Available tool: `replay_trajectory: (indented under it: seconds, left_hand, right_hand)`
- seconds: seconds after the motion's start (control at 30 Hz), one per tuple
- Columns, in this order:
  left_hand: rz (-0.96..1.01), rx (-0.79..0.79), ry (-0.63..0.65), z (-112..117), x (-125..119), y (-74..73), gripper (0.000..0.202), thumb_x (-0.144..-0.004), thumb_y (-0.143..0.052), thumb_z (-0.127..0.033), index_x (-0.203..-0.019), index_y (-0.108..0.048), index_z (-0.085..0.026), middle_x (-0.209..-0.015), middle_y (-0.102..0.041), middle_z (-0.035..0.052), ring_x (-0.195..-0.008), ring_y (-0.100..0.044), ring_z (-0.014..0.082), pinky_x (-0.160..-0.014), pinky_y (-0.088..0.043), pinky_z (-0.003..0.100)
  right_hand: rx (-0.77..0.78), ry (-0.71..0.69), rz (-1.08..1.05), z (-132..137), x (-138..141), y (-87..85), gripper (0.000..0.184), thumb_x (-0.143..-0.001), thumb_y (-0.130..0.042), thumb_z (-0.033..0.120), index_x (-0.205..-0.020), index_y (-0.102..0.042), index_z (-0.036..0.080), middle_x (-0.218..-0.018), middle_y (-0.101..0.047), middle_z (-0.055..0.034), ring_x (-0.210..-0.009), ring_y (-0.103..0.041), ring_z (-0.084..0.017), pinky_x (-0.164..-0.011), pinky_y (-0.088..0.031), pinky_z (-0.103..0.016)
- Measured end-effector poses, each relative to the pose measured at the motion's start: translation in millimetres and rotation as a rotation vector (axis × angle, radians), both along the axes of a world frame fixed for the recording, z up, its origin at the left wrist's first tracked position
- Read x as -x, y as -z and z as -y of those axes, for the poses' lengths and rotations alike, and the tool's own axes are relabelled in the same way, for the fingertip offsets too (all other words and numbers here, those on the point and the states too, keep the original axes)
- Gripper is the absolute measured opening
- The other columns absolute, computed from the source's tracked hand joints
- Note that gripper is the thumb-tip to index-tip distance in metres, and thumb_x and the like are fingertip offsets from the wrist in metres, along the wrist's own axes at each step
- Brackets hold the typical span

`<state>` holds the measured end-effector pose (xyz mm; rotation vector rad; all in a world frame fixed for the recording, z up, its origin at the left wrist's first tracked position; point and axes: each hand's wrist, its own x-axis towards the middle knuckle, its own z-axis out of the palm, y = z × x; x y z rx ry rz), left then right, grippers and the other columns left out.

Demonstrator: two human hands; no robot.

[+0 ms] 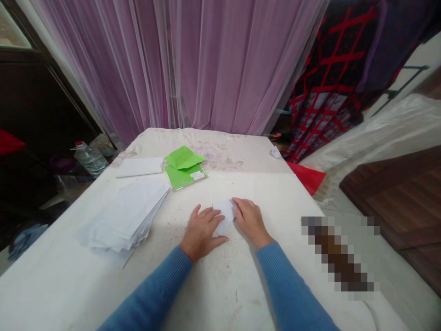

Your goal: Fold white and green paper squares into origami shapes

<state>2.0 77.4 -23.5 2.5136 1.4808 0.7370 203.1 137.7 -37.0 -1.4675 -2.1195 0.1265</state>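
Note:
A small white piece of paper (224, 216), seemingly folded, lies on the table between my two hands. My left hand (203, 233) rests on its left side with the fingers spread and the fingertips on the paper. At the paper's right edge is my right hand (251, 219), its fingers bent together and closed on that edge, the index fingertip by the upper corner. The right thumb is mostly hidden. Beyond my hands, a green folded paper piece (184, 157) sits on a packet of green paper (181, 177) with a small white label.
To the left lies a loose stack of white sheets (129, 216), with a flat white pad (140, 167) behind it. A crumpled white scrap (275, 152) is at the table's (248, 184) far right corner. Something red (308, 177) hangs off the right edge. Purple curtains (213, 64) border the back.

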Motion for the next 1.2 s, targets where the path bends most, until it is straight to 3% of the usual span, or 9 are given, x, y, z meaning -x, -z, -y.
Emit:
replay_trajectory:
  seconds: [0.17,0.4,0.47,0.53,0.63,0.77,0.93,1.07,1.2]
  left_hand:
    - [-0.048,-0.066,-0.022,-2,-4,-0.5,0.037,-0.082,-0.067,-0.039,-0.114,-0.065,-0.022,-0.119,-0.068,0.0086,-0.118,-0.057,0.0282,-0.112,-0.026,0.057]
    - [-0.09,-0.099,-0.058,-3,12,-9.9,0.022,-0.084,-0.062,-0.027,-0.105,-0.069,-0.026,-0.115,-0.071,0.0047,-0.115,-0.059,0.0273,-0.113,-0.023,0.059]
    - [-0.108,-0.081,-0.081,-4,19,-14.0,0.022,-0.085,-0.06,-0.023,-0.105,-0.069,-0.028,-0.116,-0.071,0.0039,-0.117,-0.059,0.0275,-0.113,-0.022,0.06]
    - [-0.118,-0.051,-0.096,-6,26,-16.5,0.024,-0.087,-0.057,-0.02,-0.105,-0.07,-0.029,-0.118,-0.07,0.0037,-0.118,-0.058,0.0278,-0.112,-0.021,0.062]
    - [-0.1,0.011,-0.084,-8,38,-16.1,0.027,-0.087,-0.053,-0.018,-0.106,-0.069,-0.029,-0.117,-0.07,0.0039,-0.117,-0.059,0.0269,-0.112,-0.022,0.062]
    - [-0.088,0.07,-0.074,-2,45,-15.0,0.035,-0.083,-0.056,-0.019,-0.116,-0.064,-0.029,-0.126,-0.066,0.0057,-0.123,-0.055,0.0281,-0.112,-0.023,0.062]
    - [-0.078,0.001,-0.122,11,19,-17.9,0.053,-0.075,-0.071,-0.035,-0.125,-0.057,-0.023,-0.139,-0.055,0.0118,-0.13,-0.047,0.0331,-0.112,-0.024,0.061]
    - [-0.081,-0.042,-0.199,11,5,-16.9,0.03,-0.081,-0.063,-0.018,-0.11,-0.063,-0.024,-0.126,-0.064,0.0088,-0.121,-0.055,0.029,-0.112,-0.025,0.058]
    - [-0.095,0.019,-0.169,5,25,-16.1,0.023,-0.084,-0.054,-0.011,-0.096,-0.067,-0.025,-0.102,-0.073,0.0033,-0.102,-0.064,0.0233,-0.111,-0.027,0.056]
  right_hand:
    - [0.059,0.002,0.029,7,9,-9.1,0.027,-0.093,-0.043,0.022,-0.107,-0.066,0.021,-0.104,-0.07,-0.0062,-0.097,-0.06,-0.019,-0.086,-0.042,-0.029]
    - [0.141,0.093,-0.02,19,10,-19.9,0.029,-0.094,-0.042,0.03,-0.091,-0.07,0.022,-0.085,-0.071,-0.0021,-0.075,-0.062,-0.015,-0.069,-0.041,-0.024]
    - [0.145,0.007,-0.085,23,8,-21.5,0.027,-0.092,-0.045,0.032,-0.092,-0.07,0.022,-0.085,-0.071,-0.0024,-0.075,-0.062,-0.015,-0.07,-0.044,-0.025]
    - [0.134,-0.17,-0.14,26,5,-22.1,0.022,-0.088,-0.053,0.033,-0.099,-0.069,0.021,-0.094,-0.071,-0.0043,-0.085,-0.063,-0.017,-0.078,-0.047,-0.027]
    - [0.102,-0.373,-0.141,28,4,-20.0,0.037,-0.077,-0.067,0.031,-0.113,-0.066,0.022,-0.113,-0.067,-0.0068,-0.103,-0.06,-0.021,-0.092,-0.047,-0.034]
    - [0.05,-0.371,-0.076,29,8,-15.3,0.03,-0.078,-0.065,0.018,-0.106,-0.071,0.026,-0.111,-0.068,-0.0046,-0.103,-0.06,-0.02,-0.091,-0.047,-0.036]
    - [-0.034,-0.33,-0.037,33,19,-17.9,0.024,-0.083,-0.06,0.013,-0.097,-0.074,0.026,-0.106,-0.07,-0.0045,-0.097,-0.059,-0.02,-0.087,-0.048,-0.035]
    - [-0.01,-0.336,0.026,35,20,-19.5,0.023,-0.084,-0.062,0.014,-0.098,-0.074,0.026,-0.107,-0.069,-0.0049,-0.097,-0.059,-0.02,-0.085,-0.048,-0.035]
    - [0.029,-0.364,0.031,34,14,-19.1,0.02,-0.086,-0.063,0.019,-0.099,-0.074,0.028,-0.109,-0.069,-0.0043,-0.1,-0.059,-0.02,-0.087,-0.047,-0.035]
